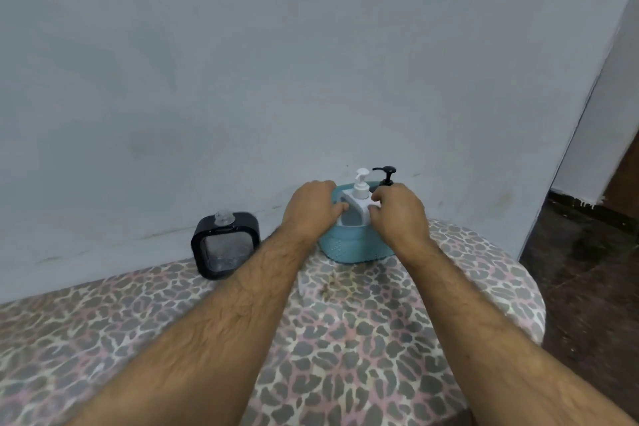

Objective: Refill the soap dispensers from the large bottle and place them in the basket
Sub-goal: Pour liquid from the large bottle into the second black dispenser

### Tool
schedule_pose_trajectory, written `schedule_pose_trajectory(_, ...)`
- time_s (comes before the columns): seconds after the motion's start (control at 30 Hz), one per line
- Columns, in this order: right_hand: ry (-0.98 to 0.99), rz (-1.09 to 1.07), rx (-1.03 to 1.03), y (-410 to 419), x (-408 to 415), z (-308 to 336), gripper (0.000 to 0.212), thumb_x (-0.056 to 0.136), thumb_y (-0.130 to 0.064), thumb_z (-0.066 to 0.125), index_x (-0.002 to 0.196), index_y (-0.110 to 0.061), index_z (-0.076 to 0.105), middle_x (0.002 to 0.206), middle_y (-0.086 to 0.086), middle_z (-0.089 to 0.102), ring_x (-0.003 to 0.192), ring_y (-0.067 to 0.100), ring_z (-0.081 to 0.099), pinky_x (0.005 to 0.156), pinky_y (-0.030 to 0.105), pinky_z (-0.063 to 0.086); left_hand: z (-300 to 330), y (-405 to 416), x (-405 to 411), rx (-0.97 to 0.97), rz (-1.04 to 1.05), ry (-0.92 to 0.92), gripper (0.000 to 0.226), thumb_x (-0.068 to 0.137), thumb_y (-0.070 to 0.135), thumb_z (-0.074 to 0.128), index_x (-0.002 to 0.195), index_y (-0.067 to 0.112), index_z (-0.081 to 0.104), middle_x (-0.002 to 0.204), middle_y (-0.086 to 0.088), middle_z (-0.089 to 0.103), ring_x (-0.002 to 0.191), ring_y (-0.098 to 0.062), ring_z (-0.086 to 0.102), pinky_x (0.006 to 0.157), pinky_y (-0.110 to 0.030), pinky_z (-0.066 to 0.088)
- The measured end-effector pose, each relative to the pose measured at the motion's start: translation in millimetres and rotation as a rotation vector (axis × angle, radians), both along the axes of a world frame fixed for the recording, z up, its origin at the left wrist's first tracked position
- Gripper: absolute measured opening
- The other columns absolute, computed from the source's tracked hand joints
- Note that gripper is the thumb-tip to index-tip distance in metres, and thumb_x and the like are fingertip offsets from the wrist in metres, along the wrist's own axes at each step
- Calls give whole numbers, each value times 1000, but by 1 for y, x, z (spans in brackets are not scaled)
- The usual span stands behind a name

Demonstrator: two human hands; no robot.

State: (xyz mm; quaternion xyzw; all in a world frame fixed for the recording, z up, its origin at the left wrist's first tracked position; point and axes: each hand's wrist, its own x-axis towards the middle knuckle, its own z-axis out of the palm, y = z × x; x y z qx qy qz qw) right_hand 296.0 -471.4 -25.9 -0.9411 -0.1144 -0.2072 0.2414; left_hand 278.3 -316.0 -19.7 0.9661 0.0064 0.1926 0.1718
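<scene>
Hands meet at the teal basket (352, 249) near the far edge of the leopard-print table (345, 339), against the pale wall (242, 62). The left hand (311, 209) and right hand (397, 213) curl their fingers round the shoulders of the white dispenser (358, 204), which stands upright inside the basket. Behind it a black pump (386, 176) rises, its bottle hidden by the right hand. A black square bottle (224, 249) stands left of the basket, apart, beside the wall.
</scene>
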Motion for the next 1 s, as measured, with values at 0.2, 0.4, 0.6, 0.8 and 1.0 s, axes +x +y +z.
schedule_pose_trajectory(0.2, -64, 117, 56, 14, -37, 4, 24, 96, -22, 58, 106, -9, 75, 112, 12, 65, 97, 28, 63, 86, 38, 49, -11, 41, -80, -58, 61, -37, 49, 96, 42, 58, 136, 15, 57, 136, -4, 60, 125, -21, 54, 105, -36, 41)
schedule_pose_trajectory(0.4, 13, 249, 17, 49, -99, -5, 25, 93, -26, 63, 108, -9, 73, 113, 13, 63, 101, 30, 61, 80, 36, 48, -21, 75, -169, -123, 153, -50, 44, 94, 39, 62, 131, 14, 62, 128, -3, 66, 118, -18, 59, 95, -29, 45)
schedule_pose_trajectory(0.6, 192, 362, -3, 84, -166, -34, 30, 92, -33, 65, 117, -18, 68, 123, 6, 62, 100, 21, 63, 89, 35, 50, -43, 105, -244, -189, 269, 33, 48, 93, 42, 62, 135, 19, 58, 135, 1, 62, 119, -16, 60, 101, -33, 46)
schedule_pose_trajectory(0.8, 320, 392, -15, 108, -202, -62, 37, 94, -34, 63, 129, -21, 61, 134, 3, 55, 111, 18, 58, 97, 34, 49, -61, 125, -283, -258, 323, 108, 50, 94, 37, 63, 140, 21, 52, 141, 1, 56, 120, -15, 59, 103, -34, 46)
schedule_pose_trajectory(1.0, 311, 386, 142, 129, -180, -58, 47, 94, -30, 66, 137, -20, 54, 139, 1, 53, 95, 10, 61, 91, 31, 50, -65, 144, -271, -382, 336, 110, 54, 93, 36, 63, 143, 21, 48, 142, -2, 55, 120, -19, 59, 101, -43, 51)
